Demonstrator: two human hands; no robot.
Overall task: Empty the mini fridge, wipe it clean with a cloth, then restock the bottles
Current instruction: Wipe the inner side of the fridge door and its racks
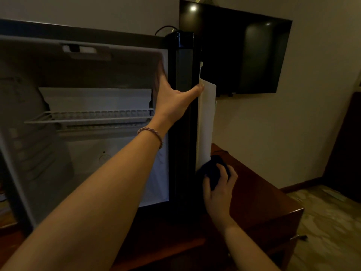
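Note:
The mini fridge stands open with a bare interior, apart from a white wire shelf across its middle. No bottles are in view. My left hand spreads across the black right frame, with straight fingers flat on the inner wall. Its thumb touches the white inner panel of the door, which is swung out to the right and seen almost edge-on. My right hand grips a dark blue cloth and holds it against the bottom of that door panel.
The fridge sits on a dark wooden cabinet whose right end juts toward a patterned floor. A black wall-mounted television hangs just behind the door. A cable loops over the fridge top.

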